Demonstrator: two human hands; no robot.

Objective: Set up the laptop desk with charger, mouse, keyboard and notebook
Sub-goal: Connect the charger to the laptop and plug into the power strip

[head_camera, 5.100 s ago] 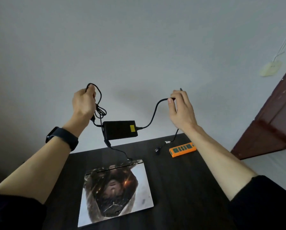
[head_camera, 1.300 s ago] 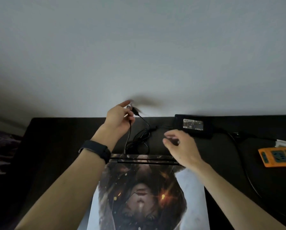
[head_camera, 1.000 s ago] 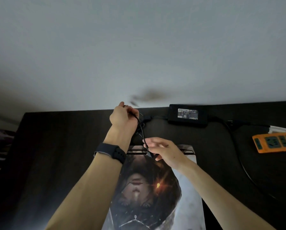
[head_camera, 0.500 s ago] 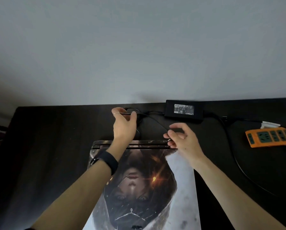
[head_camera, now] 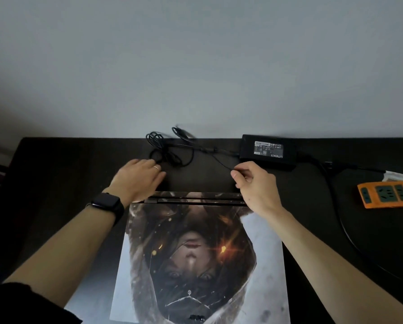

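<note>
A closed laptop [head_camera: 196, 258] with a picture skin on its lid lies on the black desk [head_camera: 55, 183] in front of me. The black charger brick [head_camera: 268, 152] sits at the desk's back edge, right of centre. Its thin cable runs left into a loose coil [head_camera: 167, 148] by the wall. My left hand [head_camera: 137, 178] rests flat behind the laptop's left rear corner, fingers relaxed, fingertips at the coil. My right hand [head_camera: 254, 183] pinches the thin charger cable [head_camera: 219, 157] between thumb and forefinger, just in front of the brick.
An orange power strip [head_camera: 389, 194] lies at the right edge of the desk. A thick black mains cord [head_camera: 336, 206] curves from the brick down the right side. A pale wall stands directly behind the desk.
My left hand has let go of the coiled cable, which now lies on the desk by the wall. My right hand has shifted right along the thin cable toward the brick.
</note>
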